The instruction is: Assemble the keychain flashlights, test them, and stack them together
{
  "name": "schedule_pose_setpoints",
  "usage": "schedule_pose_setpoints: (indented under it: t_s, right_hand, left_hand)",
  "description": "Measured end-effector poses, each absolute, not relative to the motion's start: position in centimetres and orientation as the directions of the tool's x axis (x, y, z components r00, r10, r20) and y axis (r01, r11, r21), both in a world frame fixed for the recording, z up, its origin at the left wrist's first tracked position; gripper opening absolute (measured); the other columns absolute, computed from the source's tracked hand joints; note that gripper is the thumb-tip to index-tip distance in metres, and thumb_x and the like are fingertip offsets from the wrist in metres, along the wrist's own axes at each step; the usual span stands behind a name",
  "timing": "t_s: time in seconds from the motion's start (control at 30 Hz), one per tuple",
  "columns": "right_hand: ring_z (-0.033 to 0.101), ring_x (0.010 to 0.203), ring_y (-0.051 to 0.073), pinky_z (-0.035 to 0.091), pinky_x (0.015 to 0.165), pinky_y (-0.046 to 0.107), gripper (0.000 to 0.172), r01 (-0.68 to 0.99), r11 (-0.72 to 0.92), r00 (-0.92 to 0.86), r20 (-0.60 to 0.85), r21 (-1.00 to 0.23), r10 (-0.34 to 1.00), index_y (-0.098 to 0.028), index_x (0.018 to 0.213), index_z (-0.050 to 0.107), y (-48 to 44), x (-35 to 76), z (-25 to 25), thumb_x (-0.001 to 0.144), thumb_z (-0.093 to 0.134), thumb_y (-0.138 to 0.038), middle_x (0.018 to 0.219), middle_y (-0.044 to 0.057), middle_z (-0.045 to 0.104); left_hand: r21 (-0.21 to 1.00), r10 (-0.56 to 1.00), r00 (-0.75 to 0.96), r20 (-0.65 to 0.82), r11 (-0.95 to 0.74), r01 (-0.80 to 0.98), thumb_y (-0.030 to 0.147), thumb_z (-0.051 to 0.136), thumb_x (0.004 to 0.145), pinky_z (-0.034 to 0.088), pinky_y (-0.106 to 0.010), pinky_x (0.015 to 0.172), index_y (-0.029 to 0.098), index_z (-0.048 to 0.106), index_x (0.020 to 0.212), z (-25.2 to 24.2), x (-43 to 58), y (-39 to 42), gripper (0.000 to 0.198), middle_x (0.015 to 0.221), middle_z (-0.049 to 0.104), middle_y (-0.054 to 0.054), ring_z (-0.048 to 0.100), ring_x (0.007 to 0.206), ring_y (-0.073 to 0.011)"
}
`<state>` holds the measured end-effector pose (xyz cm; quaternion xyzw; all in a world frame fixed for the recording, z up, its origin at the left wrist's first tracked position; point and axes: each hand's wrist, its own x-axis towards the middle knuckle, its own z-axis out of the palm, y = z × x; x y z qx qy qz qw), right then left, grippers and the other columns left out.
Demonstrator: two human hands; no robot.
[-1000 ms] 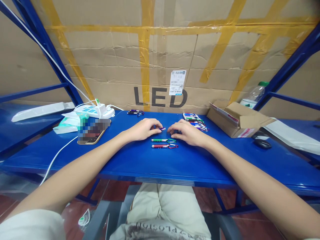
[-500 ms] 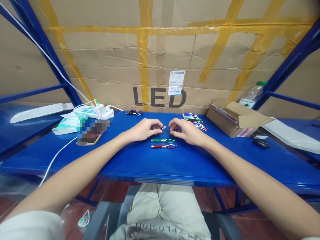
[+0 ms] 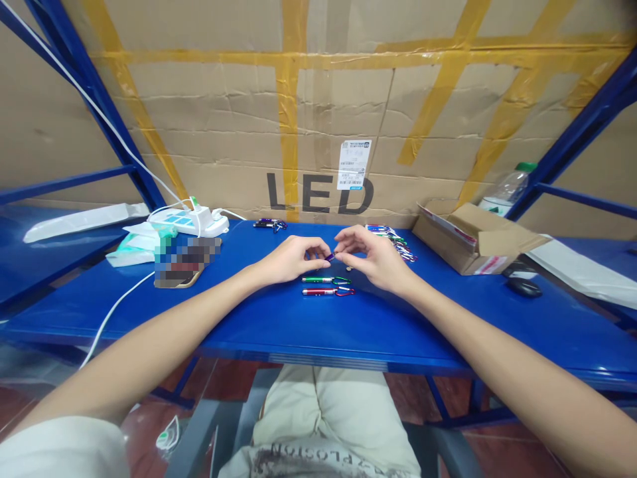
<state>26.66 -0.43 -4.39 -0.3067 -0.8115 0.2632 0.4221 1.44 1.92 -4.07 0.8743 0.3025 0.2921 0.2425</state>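
Note:
Over the middle of the table, my left hand (image 3: 292,259) pinches a small purple penlight tube (image 3: 330,256) between thumb and fingers. My right hand (image 3: 372,257) comes in from the other side, its thumb and index finger closed at the tube's right end. Whether a small piece sits in the right fingertips is too small to tell. Just below that hand lies a tiny round piece (image 3: 349,269), perhaps a button cell. A green penlight (image 3: 318,281) and a red penlight (image 3: 321,292), each with a carabiner clip, lie side by side nearer my body.
More penlights (image 3: 393,239) are piled behind my right hand, and a few dark ones (image 3: 269,224) lie at the back left. A phone (image 3: 186,265) and power strip (image 3: 192,220) are on the left. An open cardboard box (image 3: 478,239) and black mouse (image 3: 523,287) are on the right.
My right hand has moved slightly left and up, so its fingertips now meet the end of the purple tube. The tiny round piece on the table has come into sight.

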Motion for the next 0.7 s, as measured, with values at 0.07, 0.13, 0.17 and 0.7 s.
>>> schedule_pose_setpoints:
  t_s: [0.07, 0.13, 0.17, 0.7]
  right_hand:
    - [0.078, 0.097, 0.024, 0.064, 0.094, 0.045, 0.027, 0.285, 0.691, -0.461, 0.538, -0.664, 0.706, -0.026, 0.121, 0.064, -0.48, 26.68, -4.34, 0.099, 0.074, -0.039, 0.109, 0.007, 0.079]
    - [0.078, 0.098, 0.024, 0.064, 0.095, 0.046, 0.025, 0.306, 0.707, -0.464, 0.549, -0.637, 0.695, -0.026, 0.12, 0.064, -0.51, 26.7, -4.27, 0.1, 0.073, -0.038, 0.109, 0.007, 0.079]
    - [0.078, 0.099, 0.025, 0.064, 0.096, 0.047, 0.025, 0.317, 0.712, -0.463, 0.553, -0.626, 0.692, -0.026, 0.12, 0.065, -0.52, 26.7, -4.23, 0.1, 0.073, -0.039, 0.109, 0.007, 0.08]
    - [0.075, 0.092, 0.025, 0.062, 0.089, 0.045, 0.02, 0.392, 0.761, -0.468, 0.6, -0.517, 0.649, -0.026, 0.117, 0.07, -0.61, 26.88, -3.7, 0.102, 0.07, -0.039, 0.112, 0.007, 0.08]
  left_hand:
    - [0.587, 0.665, 0.645, 0.375, -0.71, 0.39, 0.04, 0.076, 0.097, 0.053, -0.031, 0.08, 0.02, 0.076, 0.108, -4.05, 1.44, 1.84, 0.023, 0.094, 0.079, -0.002, 0.07, 0.084, -0.018]
    - [0.568, 0.658, 0.646, 0.386, -0.722, 0.395, 0.04, 0.075, 0.098, 0.052, -0.031, 0.08, 0.02, 0.076, 0.108, -3.99, 1.45, 1.75, 0.022, 0.095, 0.079, -0.002, 0.069, 0.084, -0.0178]
    - [0.559, 0.654, 0.647, 0.391, -0.728, 0.398, 0.04, 0.075, 0.098, 0.052, -0.031, 0.08, 0.02, 0.076, 0.108, -3.94, 1.45, 1.7, 0.022, 0.096, 0.079, -0.002, 0.069, 0.085, -0.0178]
    - [0.496, 0.62, 0.634, 0.462, -0.773, 0.395, 0.033, 0.07, 0.103, 0.055, -0.032, 0.088, 0.021, 0.075, 0.112, -3.49, 1.31, 1.63, 0.016, 0.11, 0.08, -0.004, 0.073, 0.096, -0.0196]
